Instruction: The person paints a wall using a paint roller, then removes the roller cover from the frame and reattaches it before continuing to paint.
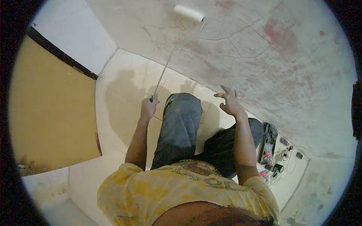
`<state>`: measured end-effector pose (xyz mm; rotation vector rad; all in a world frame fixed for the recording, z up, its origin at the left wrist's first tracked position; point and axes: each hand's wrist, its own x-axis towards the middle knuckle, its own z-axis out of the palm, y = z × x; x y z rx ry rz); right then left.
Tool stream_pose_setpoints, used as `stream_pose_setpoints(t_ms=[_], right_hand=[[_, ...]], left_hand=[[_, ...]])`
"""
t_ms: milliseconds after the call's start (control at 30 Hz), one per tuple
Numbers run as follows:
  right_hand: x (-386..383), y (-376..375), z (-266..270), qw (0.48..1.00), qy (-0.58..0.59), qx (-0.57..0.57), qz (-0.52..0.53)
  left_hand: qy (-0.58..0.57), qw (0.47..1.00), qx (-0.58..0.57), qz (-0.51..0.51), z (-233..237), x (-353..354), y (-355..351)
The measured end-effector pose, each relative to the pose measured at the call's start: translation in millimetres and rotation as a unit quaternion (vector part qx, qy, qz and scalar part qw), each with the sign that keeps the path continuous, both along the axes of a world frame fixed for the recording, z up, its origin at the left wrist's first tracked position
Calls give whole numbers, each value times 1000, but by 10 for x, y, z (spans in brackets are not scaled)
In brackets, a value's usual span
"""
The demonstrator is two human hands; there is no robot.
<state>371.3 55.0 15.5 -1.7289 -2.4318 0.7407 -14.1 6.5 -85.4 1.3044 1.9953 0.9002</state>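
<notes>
My left hand (149, 108) is closed around the end of a thin metal rod (161, 78) that slants up toward the wall. A white paint roller (189, 13) lies against the patchy wall (241, 45) at the top; whether the rod joins it cannot be made out. My right hand (230, 103) is raised beside the wall with its fingers spread, and nothing is in it. Between my hands are my knees in dark trousers (181, 113).
A tan board (56, 109) with a dark upper edge stands at the left. Pale floor tiles (124, 98) lie below the wall. At the lower right are a dark bag (269, 133), cables and small items (277, 168) on the floor.
</notes>
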Motion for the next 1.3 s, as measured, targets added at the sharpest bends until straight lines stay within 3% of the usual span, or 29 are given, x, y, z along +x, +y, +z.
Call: stream_pose_setpoints(t_ms=[100,200,367,600,700,733,833,867,933,1067,1133,1200,1267,1300], right_hand=[[-72,36,-6,1000,-27,-16,-4],[-103,40,-71,999,-33,-28,-1],[-74,90,-167,998,-41,-40,-6],[-239,140,-184,998,-52,-43,-9],[-302,132,-116,997,-62,-43,-12],[-317,132,-94,996,-69,-48,-16],[-254,176,-97,997,-65,-36,-13],[-256,174,-83,997,-69,-31,-13],[-256,183,-88,997,-71,-30,-20],[-275,172,-37,996,-72,-36,-27],[-292,176,-49,996,-79,-30,-31],[-298,203,-81,996,-82,-30,-30],[-301,209,-148,996,-81,-27,-23],[-309,202,-157,996,-82,-25,-21]], left_hand=[[-40,998,40,-14,354,91,303],[-76,995,57,-22,419,129,398],[-46,994,-103,-8,195,170,192],[-135,988,-69,-42,-93,56,-156],[-113,990,-67,-51,-62,47,-119],[-166,984,-23,-62,-214,27,-111],[-154,985,-7,-72,-547,15,-5],[-236,971,1,-35,-635,65,20],[-253,966,-34,-35,-533,69,23],[-187,980,-46,-40,-206,120,-11],[-265,962,-56,-31,-402,57,26],[-254,965,-58,-39,-477,-12,46],[-155,985,-43,-65,-180,58,-10],[-187,979,-25,-73,-268,29,-21]])
